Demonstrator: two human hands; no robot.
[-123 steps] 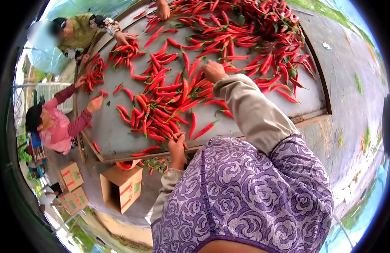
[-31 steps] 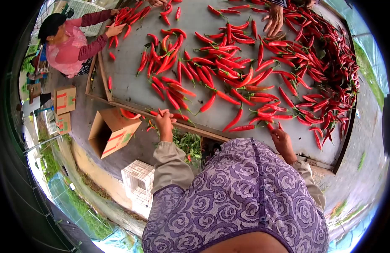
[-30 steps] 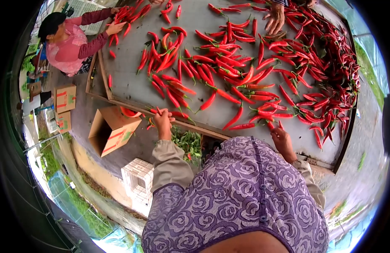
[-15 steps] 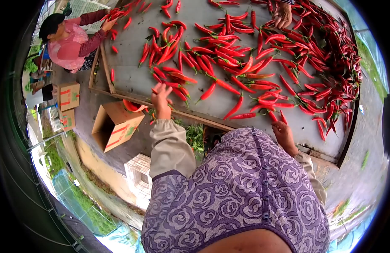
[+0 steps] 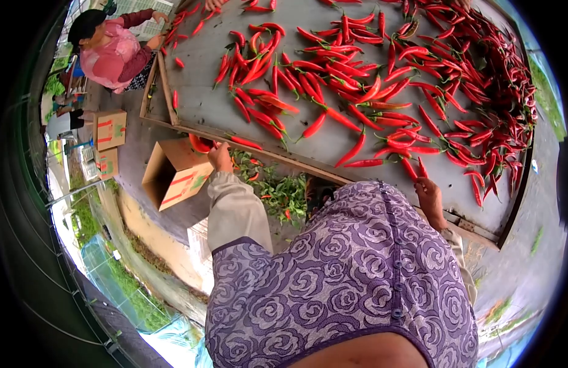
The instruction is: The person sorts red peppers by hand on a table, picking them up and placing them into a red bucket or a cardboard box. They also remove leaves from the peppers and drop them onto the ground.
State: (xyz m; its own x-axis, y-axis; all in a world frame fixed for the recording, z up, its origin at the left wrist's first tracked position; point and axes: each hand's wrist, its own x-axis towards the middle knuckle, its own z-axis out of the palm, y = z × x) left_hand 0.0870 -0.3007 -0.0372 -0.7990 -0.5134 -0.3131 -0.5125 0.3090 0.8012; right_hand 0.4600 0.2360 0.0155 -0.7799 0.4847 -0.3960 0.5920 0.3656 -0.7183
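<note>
Red chili peppers (image 5: 339, 70) with green stems lie spread over a grey-topped table with a raised wooden rim (image 5: 278, 161). My left hand (image 5: 220, 157) is at the table's near edge, beside a red rounded container (image 5: 200, 144). Its fingers are drawn together, and what they hold, if anything, is hidden. Just right of that hand, a single chili (image 5: 246, 142) rests along the rim. My right hand (image 5: 429, 199) is at the front edge further right, its fingers closed on the lower end of an upright red chili (image 5: 422, 167). Another chili (image 5: 409, 169) lies close by.
An open cardboard box (image 5: 176, 175) stands on the ground at left, with stacked boxes (image 5: 110, 132) behind. A white crate (image 5: 201, 248) and leafy plants (image 5: 282, 195) are below the rim. A co-worker in pink (image 5: 109, 58) is at the far left corner; other hands reach in at the top.
My left hand has moved from the chilies on the table down to the red container at the edge. My right hand stays at the front edge. The co-worker's hands have moved apart.
</note>
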